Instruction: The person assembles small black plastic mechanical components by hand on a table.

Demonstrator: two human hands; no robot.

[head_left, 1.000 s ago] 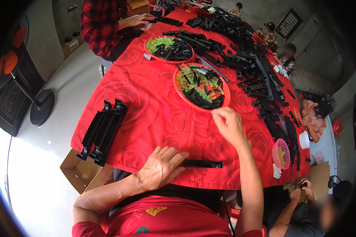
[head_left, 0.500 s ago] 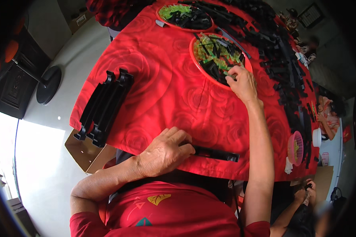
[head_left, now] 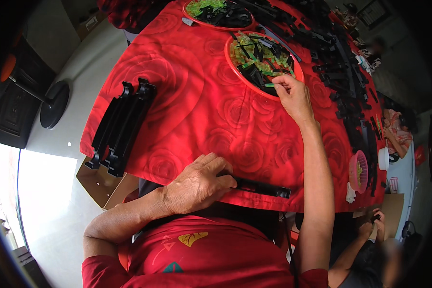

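Note:
Along the near table edge lies a long black plastic channel piece [head_left: 264, 187], its left end under my left hand [head_left: 199, 185], whose fingers are closed around it. My right hand [head_left: 295, 98] is at the near right rim of a red plate [head_left: 235, 72] heaped with small black strips and yellow-green pieces. Its thumb and fingertips pinch a small green strip [head_left: 269, 85]; part of that strip is hidden by the fingers. Several black channel pieces [head_left: 122, 127] like the one under my left hand lie side by side at the table's left edge.
Farther back stands a second red plate [head_left: 211, 25] of black and green pieces. Many black parts [head_left: 341, 72] cover the table's right side. A pink basket [head_left: 358, 173] sits near the right edge. Below the left corner is a cardboard box [head_left: 108, 185]. Other people [head_left: 365, 249] work at the right.
My right hand has drawn back slightly from the plate's contents to its rim, with the green strip now showing at its fingertips. My left hand stays on the black channel piece. The view has shifted slightly.

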